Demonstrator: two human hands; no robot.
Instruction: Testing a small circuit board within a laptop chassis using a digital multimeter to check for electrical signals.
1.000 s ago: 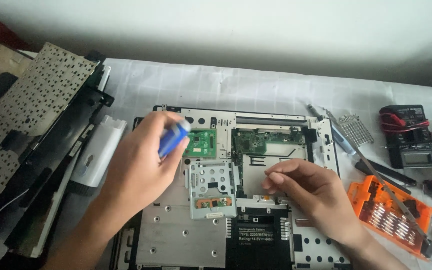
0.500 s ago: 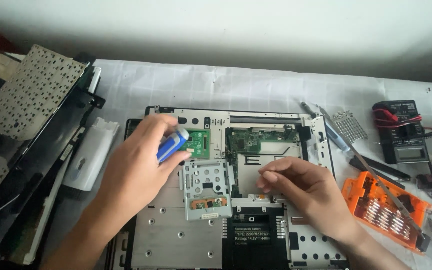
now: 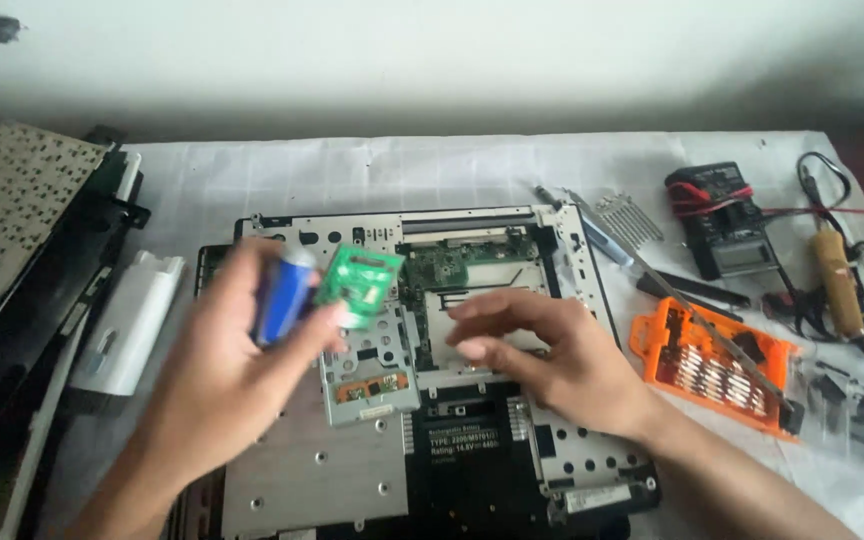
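Clearly gripped in the left hand (image 3: pixel 217 375): a blue-handled screwdriver (image 3: pixel 280 295), long axis roughly upright, fingers curled shut round it, with a small green circuit card (image 3: pixel 357 283) pinched at thumb and fingertip, lifted above the grey opened laptop chassis (image 3: pixel 352 470). Just right of the card, the right hand (image 3: pixel 552 355), fingers loosely spread, holding nothing. Farther right, an orange bit case (image 3: pixel 652 345) holding screwdriver bits.

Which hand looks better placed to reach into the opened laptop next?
Probably the right hand: it hovers empty over the laptop chassis, while the left hand is full, holding a blue screwdriver and small green circuit board.
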